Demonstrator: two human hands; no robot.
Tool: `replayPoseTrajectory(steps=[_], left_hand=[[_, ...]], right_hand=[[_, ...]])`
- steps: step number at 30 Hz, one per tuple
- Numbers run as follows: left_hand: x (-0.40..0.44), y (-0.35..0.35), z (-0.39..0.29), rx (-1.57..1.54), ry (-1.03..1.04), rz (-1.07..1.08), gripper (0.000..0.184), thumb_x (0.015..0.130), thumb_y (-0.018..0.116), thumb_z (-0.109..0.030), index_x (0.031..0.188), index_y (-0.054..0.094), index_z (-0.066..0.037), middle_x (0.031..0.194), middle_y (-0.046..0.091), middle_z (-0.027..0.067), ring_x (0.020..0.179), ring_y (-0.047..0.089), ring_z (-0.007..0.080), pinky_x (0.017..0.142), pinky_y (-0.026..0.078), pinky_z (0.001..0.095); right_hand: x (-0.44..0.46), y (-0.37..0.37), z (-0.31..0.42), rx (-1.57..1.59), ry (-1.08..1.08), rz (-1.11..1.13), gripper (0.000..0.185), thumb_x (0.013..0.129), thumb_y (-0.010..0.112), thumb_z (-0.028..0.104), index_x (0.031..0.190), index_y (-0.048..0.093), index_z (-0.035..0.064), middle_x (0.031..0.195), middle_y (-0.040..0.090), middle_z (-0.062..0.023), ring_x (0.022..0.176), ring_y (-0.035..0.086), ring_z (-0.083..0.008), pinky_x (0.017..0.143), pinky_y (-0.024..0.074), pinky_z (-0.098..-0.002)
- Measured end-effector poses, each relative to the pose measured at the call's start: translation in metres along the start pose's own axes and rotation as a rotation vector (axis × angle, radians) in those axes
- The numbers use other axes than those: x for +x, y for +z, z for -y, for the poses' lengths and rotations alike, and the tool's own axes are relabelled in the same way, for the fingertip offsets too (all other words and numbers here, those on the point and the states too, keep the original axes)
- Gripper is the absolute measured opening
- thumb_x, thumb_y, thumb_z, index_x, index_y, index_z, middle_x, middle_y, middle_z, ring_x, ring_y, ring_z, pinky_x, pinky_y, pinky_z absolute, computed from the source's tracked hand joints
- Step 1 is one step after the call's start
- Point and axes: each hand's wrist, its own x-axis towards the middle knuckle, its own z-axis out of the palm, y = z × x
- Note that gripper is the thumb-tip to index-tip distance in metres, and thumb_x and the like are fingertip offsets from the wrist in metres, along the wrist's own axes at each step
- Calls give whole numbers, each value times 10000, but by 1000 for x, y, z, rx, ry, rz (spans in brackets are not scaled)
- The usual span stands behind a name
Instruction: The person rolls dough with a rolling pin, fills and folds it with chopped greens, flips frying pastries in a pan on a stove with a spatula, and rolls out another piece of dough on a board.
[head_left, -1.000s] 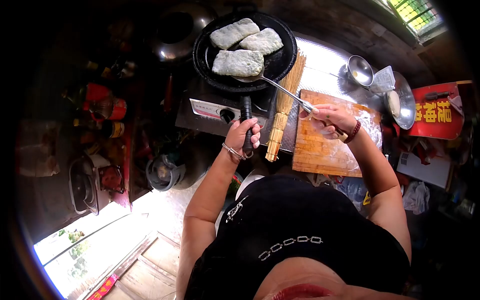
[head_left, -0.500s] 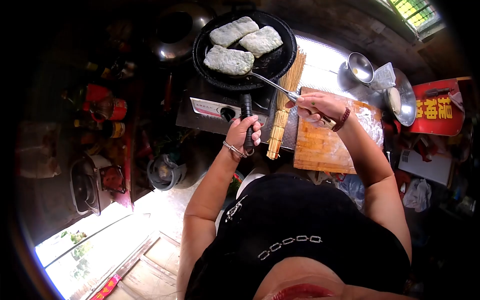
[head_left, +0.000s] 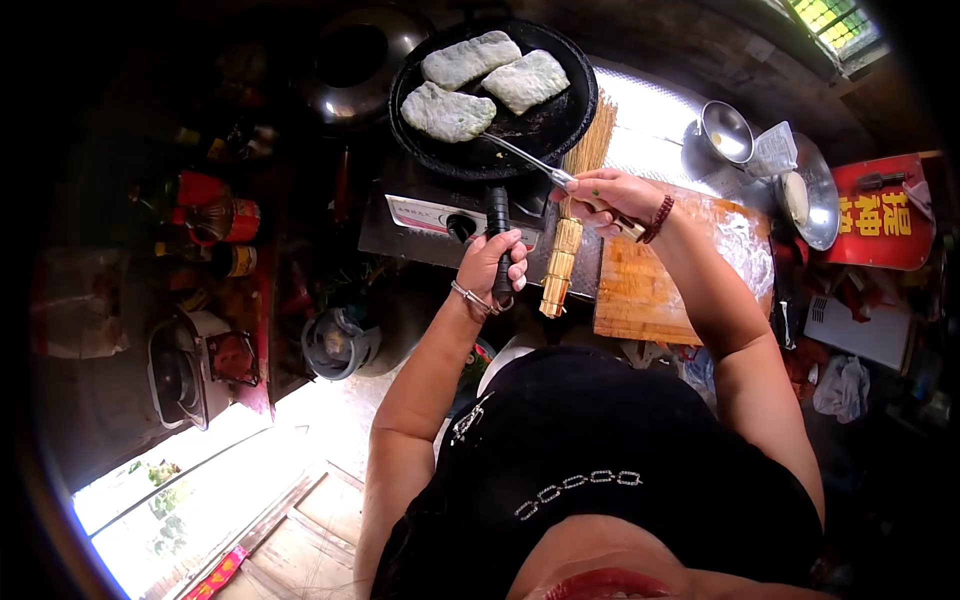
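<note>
A black frying pan (head_left: 545,128) sits on a gas stove (head_left: 425,217) with three pale, stuffed flatbreads in it. My left hand (head_left: 492,264) is closed around the pan's black handle (head_left: 498,208). My right hand (head_left: 608,200) grips a metal spatula (head_left: 528,158) whose wooden handle end shows below my fist. The spatula's far end meets the edge of the nearest flatbread (head_left: 446,112); its blade is hidden there. Behind that lie the other two, a flatbread (head_left: 470,59) at the back and a flatbread (head_left: 526,82) to the right.
A straw brush (head_left: 562,262) stands right of the stove. Beside it lies a floured wooden board (head_left: 645,290). Farther right are a metal bowl (head_left: 727,132) and a wide metal basin (head_left: 822,215) holding a piece of dough (head_left: 795,198). A lidded wok (head_left: 350,100) is at the left.
My right hand and the spatula have moved slightly left and up. The nearest flatbread has shifted left and up in the pan. My left hand keeps its hold on the handle.
</note>
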Motion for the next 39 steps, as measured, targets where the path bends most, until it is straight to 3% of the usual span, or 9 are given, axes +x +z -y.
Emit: replayPoseTrajectory(steps=[12,22,25,28,31,34,39], left_hand=[[1,-3,0,1,5,10,165,951,569,-178,859,476,-78,676,538,10,487,530,100,404,469,264],[0,-2,-1,7,0,-6,166,944,588,-184,867,488,-77,698,549,13,505,539,103,427,476,266],[-7,12,-4,170,100,-231,153,948,576,-182,919,464,-82,746,556,13,579,559,93,474,482,239],[-8,2,-8,265,381,-219,194,942,592,-201,1002,467,-65,809,588,16,667,582,90,536,492,227],[-13,-14,-18,428,428,-388,289,934,602,-182,1112,439,-23,852,604,32,684,576,82,570,494,212],[-13,-23,-25,507,588,-508,239,928,611,-133,1051,463,8,842,592,45,661,563,63,566,489,196],[-5,-25,-52,703,822,-478,85,921,586,-74,912,531,-11,786,584,17,640,540,51,554,474,186]], right_hand=[[-39,9,-34,95,-83,51,313,973,546,176,1198,551,-42,652,446,9,441,420,-31,366,340,-185],[-53,13,-4,26,8,-62,337,989,512,229,1139,571,-68,616,443,16,467,393,-54,397,320,-223],[-53,15,-1,36,16,-64,319,991,495,215,1139,576,-55,638,448,7,469,376,-59,400,320,-232],[-59,23,2,35,18,-117,293,985,501,198,1131,582,-43,648,465,0,475,395,-63,408,335,-237],[-64,30,4,-34,2,-170,266,974,520,181,1115,590,-34,658,490,-6,482,428,-71,417,359,-240],[-64,31,4,-94,-28,-194,248,966,536,168,1100,598,-31,670,513,-12,488,456,-78,423,377,-241],[-59,25,-5,-31,-56,-166,243,964,535,159,1098,602,-32,676,520,-16,493,464,-82,425,384,-238]])
